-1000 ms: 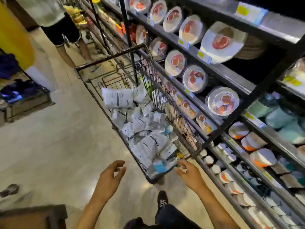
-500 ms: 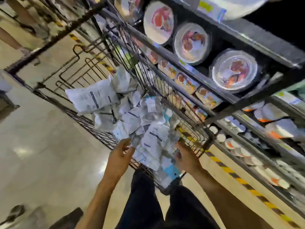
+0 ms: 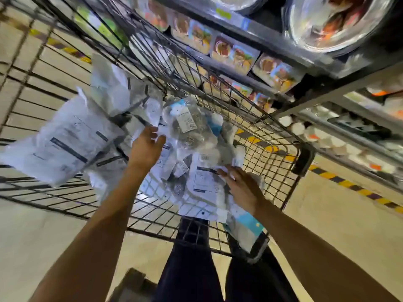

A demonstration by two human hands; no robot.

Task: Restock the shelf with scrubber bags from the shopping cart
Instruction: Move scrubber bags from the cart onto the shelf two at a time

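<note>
Two bare hands reach into the one wire shopping cart (image 3: 268,162), where the scrubber bags (image 3: 196,153) lie in a loose heap, too blurred and overlapped to count, beside one large white packet (image 3: 63,142). The left hand (image 3: 147,147) has bent fingers at the edge of one clear bag (image 3: 187,127), though blur hides whether it pinches it. The right hand (image 3: 242,186) lies flat with straight fingers on a white-labelled bag (image 3: 204,182), just beside the shelf (image 3: 261,25) carrying two wrapped round dishes (image 3: 340,20).

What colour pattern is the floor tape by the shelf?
Yellow and black stripes on the tape, clearest in the head view.
</note>
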